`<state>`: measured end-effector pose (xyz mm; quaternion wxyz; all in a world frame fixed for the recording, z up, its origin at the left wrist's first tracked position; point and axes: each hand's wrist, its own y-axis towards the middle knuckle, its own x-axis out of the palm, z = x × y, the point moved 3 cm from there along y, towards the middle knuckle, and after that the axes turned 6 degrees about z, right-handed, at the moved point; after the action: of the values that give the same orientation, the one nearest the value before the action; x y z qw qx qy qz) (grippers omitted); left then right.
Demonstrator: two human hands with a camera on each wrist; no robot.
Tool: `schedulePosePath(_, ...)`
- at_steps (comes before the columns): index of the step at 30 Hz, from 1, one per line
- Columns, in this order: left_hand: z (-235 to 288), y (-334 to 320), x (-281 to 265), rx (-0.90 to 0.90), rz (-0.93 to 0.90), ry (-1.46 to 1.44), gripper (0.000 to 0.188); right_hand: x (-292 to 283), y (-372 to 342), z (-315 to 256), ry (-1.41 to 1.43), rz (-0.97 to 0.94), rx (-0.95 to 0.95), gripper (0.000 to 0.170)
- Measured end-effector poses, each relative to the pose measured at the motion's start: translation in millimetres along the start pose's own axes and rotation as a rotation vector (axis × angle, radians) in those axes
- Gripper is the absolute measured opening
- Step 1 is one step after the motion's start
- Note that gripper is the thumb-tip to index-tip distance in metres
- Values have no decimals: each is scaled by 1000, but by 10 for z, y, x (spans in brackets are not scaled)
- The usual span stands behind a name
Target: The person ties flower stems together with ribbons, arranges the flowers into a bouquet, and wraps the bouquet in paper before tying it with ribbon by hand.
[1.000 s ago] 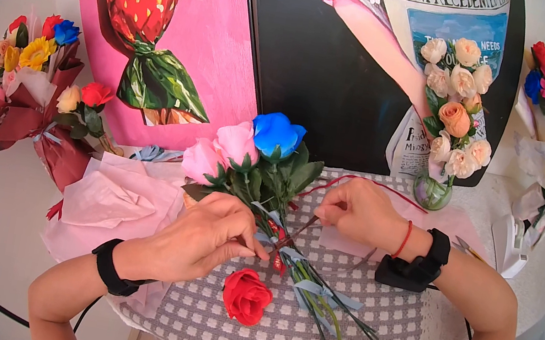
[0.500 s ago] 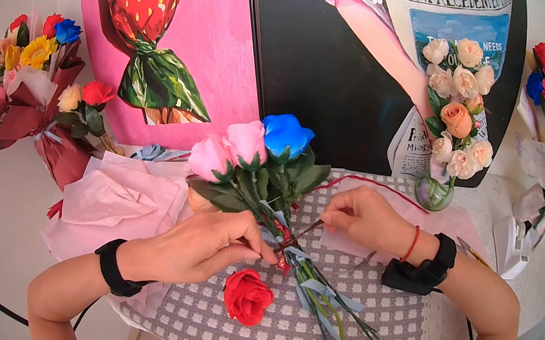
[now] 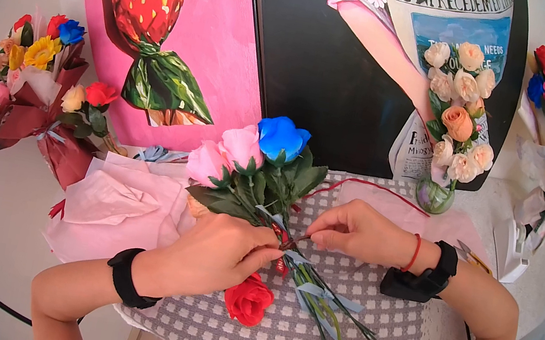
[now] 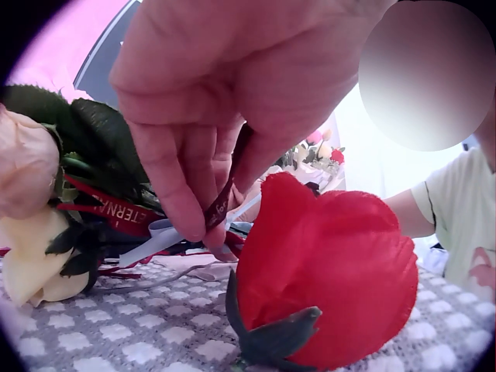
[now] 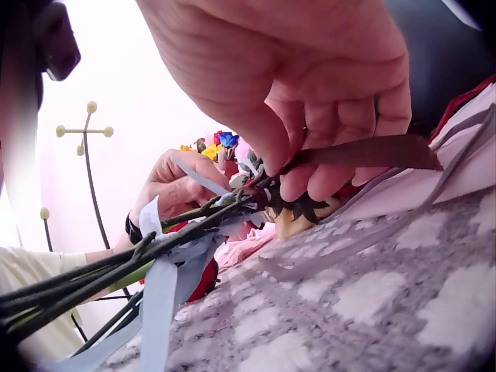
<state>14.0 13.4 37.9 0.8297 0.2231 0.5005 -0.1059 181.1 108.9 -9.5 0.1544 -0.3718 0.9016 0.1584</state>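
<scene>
A bundle of artificial roses lies on the checked cloth, with pink blooms (image 3: 242, 146) and a blue bloom (image 3: 283, 138) at its upper end and bare stems (image 3: 329, 302) toward the lower right. Around the stems runs a dark brown ribbon (image 5: 364, 153). My left hand (image 3: 219, 251) pinches one part of this ribbon at the stems' left side; my right hand (image 3: 366, 235) pinches another part close by on the right. Light blue ribbon (image 5: 159, 287) is tied lower on the stems. A red rose (image 4: 325, 271) rests below my left hand.
Pink wrapping paper (image 3: 116, 198) lies at the left, more under my right forearm. A glass vase (image 3: 435, 196) of peach roses, scissors (image 3: 474, 258) and a white device (image 3: 511, 249) are at the right. Wrapped bouquets (image 3: 55, 134) flank two paintings (image 3: 223, 32) behind.
My right hand has moved down and left, closer to the stems and my left hand. The dark ribbon stretch between that hand and the stems is shorter.
</scene>
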Motion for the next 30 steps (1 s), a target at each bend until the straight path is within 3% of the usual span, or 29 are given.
schedulePosePath(7, -3, -13, 48, -4, 21, 99, 11, 14, -8, -2, -155, -104, -36, 14)
schedulePosePath(9, -26, -19, 68, 74, 41, 152, 11, 16, -22, -26, -140, -115, -30, 13)
schedulePosePath(15, 33, 10, -7, -10, -43, 55, 8, 19, -25, -132, -93, -30, -41, 12)
schedulePosePath(17, 35, 13, -19, -25, -53, -4, 8, 15, -15, -115, -247, -14, 53, 10)
schedulePosePath(19, 23, 18, -9, -41, -61, -63, 7, 38, 15, -94, -321, 19, 14, 11)
schedulePosePath(21, 32, 27, -10, 189, 78, -82, 8, 65, 28, -77, -395, 50, -24, 12)
schedulePosePath(25, -74, 87, 56, 242, 12, -223, 9, 115, 46, -124, -431, 93, -4, 13)
schedulePosePath(27, -142, 114, 91, 73, -56, -418, 9, 119, 39, -154, -464, 109, 4, 13)
schedulePosePath(30, -147, 122, 93, -42, -76, -406, 10, 109, 38, -154, -495, 110, 20, 14)
